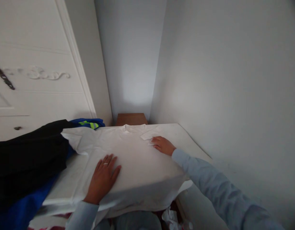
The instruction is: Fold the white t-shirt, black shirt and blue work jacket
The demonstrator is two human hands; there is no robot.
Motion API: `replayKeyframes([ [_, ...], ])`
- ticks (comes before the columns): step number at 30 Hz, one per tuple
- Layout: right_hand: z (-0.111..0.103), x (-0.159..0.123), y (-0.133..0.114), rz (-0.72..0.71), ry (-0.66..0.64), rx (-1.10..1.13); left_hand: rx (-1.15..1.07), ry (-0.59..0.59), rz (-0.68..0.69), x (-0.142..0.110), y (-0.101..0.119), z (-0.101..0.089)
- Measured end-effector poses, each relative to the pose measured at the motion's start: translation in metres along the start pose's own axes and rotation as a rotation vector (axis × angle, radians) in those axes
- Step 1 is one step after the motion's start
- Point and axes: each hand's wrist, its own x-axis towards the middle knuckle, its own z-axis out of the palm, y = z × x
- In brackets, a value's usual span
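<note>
Head view gives me a white table (183, 143) pushed into a corner, its right edge running just beside a pale wall (221, 80). To the left stands a white cabinet (37, 57) with carved trim; beyond the far edge I see a brown wooden top (131, 119). A white T-shirt (130, 166) lies across the middle of the tabletop, neckline at the far edge, lower part draped over the near edge.

Dark cloth (34, 153) and blue cloth (29, 204) crowd the left side, the shirt's left sleeve touching the dark pile. On the far right, tabletop shows between shirt and wall, so I read the most room to move there; leftward is tighter.

The left hand (101, 177) rests palm down on the shirt, fingers spread. The right hand (163, 145) is on the right sleeve (147, 135); whether it pinches the fabric, I cannot tell.
</note>
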Motion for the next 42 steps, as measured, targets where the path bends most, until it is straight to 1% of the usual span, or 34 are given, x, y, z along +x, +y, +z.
replayKeyframes([
  [2,0.005,0.015,-0.005,0.015,0.01,0.029,0.0,-0.007,-0.007,0.0,0.001,-0.002],
  [4,0.002,0.021,-0.004,0.017,0.047,0.041,-0.005,-0.005,-0.009,-0.001,0.002,-0.004],
  [6,-0.006,0.017,0.001,0.023,0.1,0.073,-0.015,0.003,-0.012,-0.002,0.003,-0.004],
  [7,-0.01,0.012,0.004,0.014,0.105,0.113,-0.02,0.006,-0.014,-0.002,0.003,-0.005],
  [8,-0.013,0.005,0.006,-0.008,0.078,0.169,-0.025,0.008,-0.019,-0.002,0.004,-0.005],
  [10,-0.02,-0.01,0.008,-0.064,-0.037,0.301,-0.033,0.001,-0.033,-0.001,0.006,-0.005],
  [12,-0.025,-0.023,0.007,-0.072,-0.123,0.396,-0.037,-0.013,-0.049,0.0,0.007,-0.006],
  [13,-0.027,-0.028,0.006,-0.045,-0.118,0.419,-0.039,-0.021,-0.055,0.0,0.008,-0.006],
  [14,-0.029,-0.03,0.004,-0.006,-0.084,0.428,-0.042,-0.029,-0.058,0.0,0.008,-0.007],
  [16,-0.031,-0.028,0.002,0.065,-0.002,0.415,-0.043,-0.04,-0.063,0.001,0.009,-0.007],
  [18,-0.028,-0.018,0.003,0.086,0.038,0.372,-0.041,-0.044,-0.067,0.001,0.01,-0.008],
  [21,-0.014,0.007,0.011,0.063,0.005,0.27,-0.046,-0.032,-0.068,0.001,0.01,-0.008],
  [23,0.001,0.025,0.021,0.083,-0.024,0.178,-0.057,-0.016,-0.065,0.0,0.011,-0.008],
  [25,0.015,0.041,0.035,0.137,-0.029,0.098,-0.066,-0.006,-0.065,0.0,0.011,-0.009],
  [28,0.028,0.055,0.061,0.207,-0.009,0.045,-0.06,-0.013,-0.066,-0.001,0.012,-0.01],
  [31,0.031,0.054,0.086,0.246,0.001,0.026,-0.044,-0.016,-0.057,-0.001,0.012,-0.011],
  [34,0.028,0.045,0.104,0.267,0.003,0.007,-0.028,-0.006,-0.055,-0.001,0.012,-0.011],
  [37,0.026,0.039,0.112,0.29,-0.006,-0.016,-0.022,-0.002,-0.05,-0.001,0.013,-0.012],
  [42,0.027,0.04,0.115,0.327,-0.059,-0.05,-0.038,0.002,-0.057,-0.001,0.014,-0.011],
])
